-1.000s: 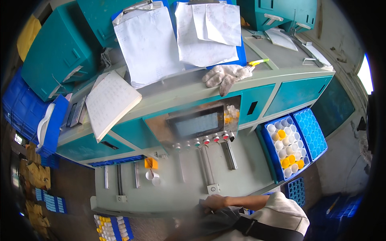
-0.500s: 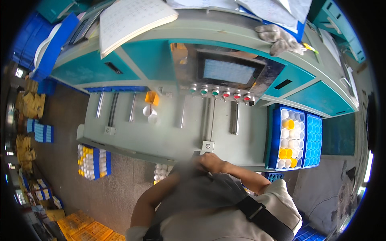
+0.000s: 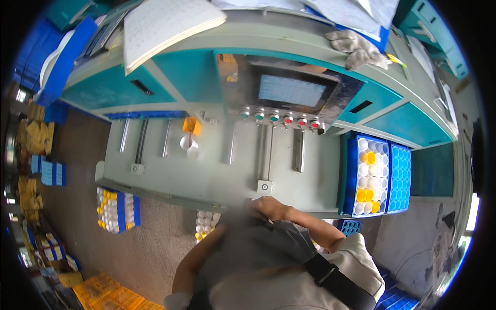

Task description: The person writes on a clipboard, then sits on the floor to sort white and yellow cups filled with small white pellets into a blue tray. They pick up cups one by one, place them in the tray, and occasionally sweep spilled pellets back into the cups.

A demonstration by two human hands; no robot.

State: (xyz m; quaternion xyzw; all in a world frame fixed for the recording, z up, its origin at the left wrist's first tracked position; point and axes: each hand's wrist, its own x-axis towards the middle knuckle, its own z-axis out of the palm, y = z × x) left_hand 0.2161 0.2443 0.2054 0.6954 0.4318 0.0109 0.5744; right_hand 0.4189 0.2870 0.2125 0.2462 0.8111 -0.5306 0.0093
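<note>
My right hand (image 3: pixel 270 208) is at the front edge of the grey-green bench (image 3: pixel 217 181), close below a small white block with a round black mark (image 3: pixel 265 186). Its fingers are curled in; whatever they hold is hidden. My left forearm (image 3: pixel 199 254) reaches up toward the same spot, but a blurred smear covers the left hand and its fingers. Farther back on the bench, two white cups (image 3: pixel 192 151) sit beside an orange holder (image 3: pixel 191 126). Metal rails (image 3: pixel 299 151) run across the benchtop.
On the right stand a blue tray of white and yellow cups (image 3: pixel 363 183) and a light-blue tray (image 3: pixel 400 178). A control panel with a screen (image 3: pixel 292 90) and several buttons faces me. Stacked cups (image 3: pixel 118 211) stand at the left; orange crates (image 3: pixel 111 293) lie lower left.
The whole view has shifted slightly, with the bench appearing a little farther left. My right hand stays curled at the bench edge; no object has visibly been moved.
</note>
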